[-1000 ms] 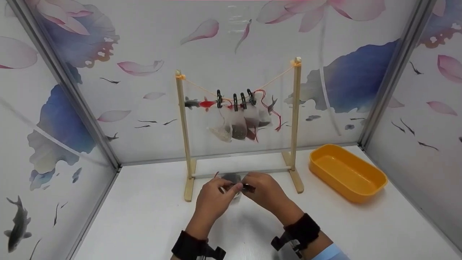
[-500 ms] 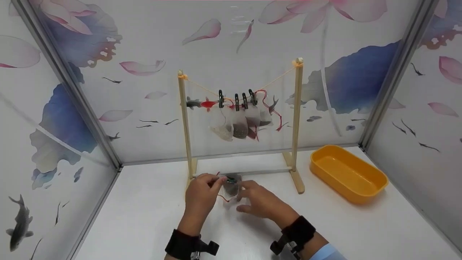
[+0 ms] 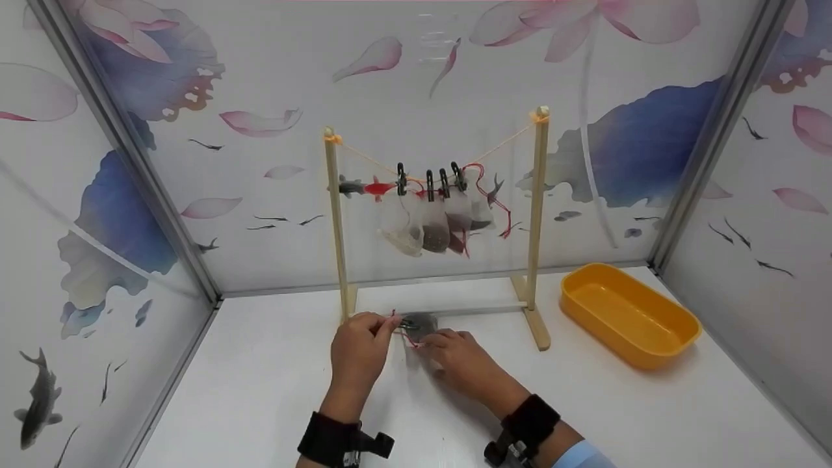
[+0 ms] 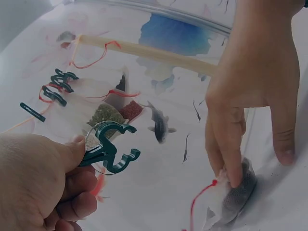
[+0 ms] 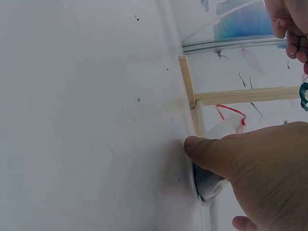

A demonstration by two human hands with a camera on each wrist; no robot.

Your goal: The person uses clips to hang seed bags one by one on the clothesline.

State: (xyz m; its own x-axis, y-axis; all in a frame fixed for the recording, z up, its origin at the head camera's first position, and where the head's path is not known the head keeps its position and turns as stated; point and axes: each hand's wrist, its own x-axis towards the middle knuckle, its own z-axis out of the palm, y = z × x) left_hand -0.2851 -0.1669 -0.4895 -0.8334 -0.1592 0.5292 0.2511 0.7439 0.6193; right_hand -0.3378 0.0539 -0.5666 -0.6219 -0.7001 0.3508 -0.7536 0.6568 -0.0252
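My left hand point(image 3: 359, 348) pinches a dark green clothespin point(image 4: 99, 153) by its handle end between thumb and fingers, the clip's curved jaws pointing away from the hand. On the table lies a small mesh drawstring bag point(image 4: 239, 191) with dark contents and a red cord point(image 4: 193, 204). My right hand point(image 3: 465, 363) reaches down to this bag, its extended fingers touching the gathered white neck, while the thumb stands apart in the left wrist view. In the right wrist view, the thumb and palm hide part of the bag.
Behind the hands stands a wooden frame point(image 3: 537, 214) with a sagging orange line point(image 3: 504, 143). Several clothespins hold filled mesh bags point(image 3: 434, 234) on it. A yellow tub point(image 3: 624, 325) sits at the right. Printed wall panels enclose the white table point(image 3: 247, 390).
Both hands were together over the bag; the left has drawn away leftward with the clothespin. The right hand let go, spread its fingers, then came down to the bag's near end.
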